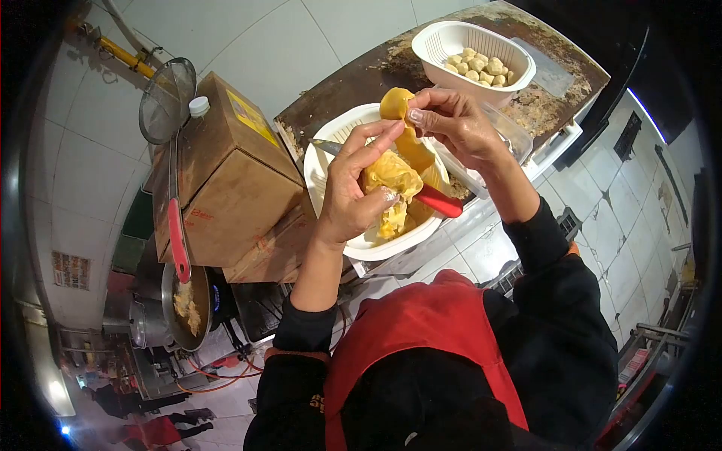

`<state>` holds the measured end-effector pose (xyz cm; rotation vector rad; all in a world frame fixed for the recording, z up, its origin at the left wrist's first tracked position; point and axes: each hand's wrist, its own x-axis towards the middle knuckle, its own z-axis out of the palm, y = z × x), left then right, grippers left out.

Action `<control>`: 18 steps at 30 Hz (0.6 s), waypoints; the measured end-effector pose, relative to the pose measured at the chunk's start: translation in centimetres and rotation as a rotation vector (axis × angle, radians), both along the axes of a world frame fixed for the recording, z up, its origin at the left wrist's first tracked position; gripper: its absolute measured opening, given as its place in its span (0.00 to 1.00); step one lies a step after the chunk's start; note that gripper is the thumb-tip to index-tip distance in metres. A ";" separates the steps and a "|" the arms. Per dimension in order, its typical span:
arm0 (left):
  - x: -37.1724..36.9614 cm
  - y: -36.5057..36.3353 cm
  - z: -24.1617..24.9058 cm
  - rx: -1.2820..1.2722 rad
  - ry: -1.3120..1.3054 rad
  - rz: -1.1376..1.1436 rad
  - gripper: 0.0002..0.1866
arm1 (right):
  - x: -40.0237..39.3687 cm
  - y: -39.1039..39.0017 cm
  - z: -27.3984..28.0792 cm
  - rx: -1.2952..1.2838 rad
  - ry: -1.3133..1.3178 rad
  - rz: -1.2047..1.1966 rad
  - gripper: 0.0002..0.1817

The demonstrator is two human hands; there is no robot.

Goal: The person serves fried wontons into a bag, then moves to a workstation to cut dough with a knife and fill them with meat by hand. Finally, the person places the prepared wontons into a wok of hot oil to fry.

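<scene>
My left hand (347,188) is closed around a crumpled bunch of soft yellow wrappers (392,174). Between the thumb and fingers of my right hand (460,129), a thin yellow round wrapper (394,103) is pinched, and the left fingertips touch it too. Both hands are above a white ribbed basin (368,252), where more yellow sheets (419,152) show below. A knife lies across this basin; its red handle (440,201) sticks out at the right and part of its blade (325,146) at the left. The hands hide the knife's middle.
Pale round balls (481,68) fill part of a second white basin (440,36) at the back of the worn table (346,84). A clear plastic container (511,134) stands beside my right wrist. Left are a cardboard box (233,180), a strainer (174,203) and a frying pan (203,301).
</scene>
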<state>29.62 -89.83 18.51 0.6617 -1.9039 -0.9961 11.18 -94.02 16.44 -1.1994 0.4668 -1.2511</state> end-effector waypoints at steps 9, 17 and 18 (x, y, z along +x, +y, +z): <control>-0.3 0.1 -0.7 0.077 0.081 -0.028 0.31 | 1.4 1.7 0.1 -0.654 0.524 -0.507 0.05; 0.3 0.8 -1.5 0.440 0.345 -0.118 0.35 | 0.2 1.8 0.5 -0.068 0.269 0.001 0.07; 0.1 1.0 -1.6 0.494 0.402 -0.107 0.36 | 0.2 1.6 0.3 -0.069 0.269 0.004 0.07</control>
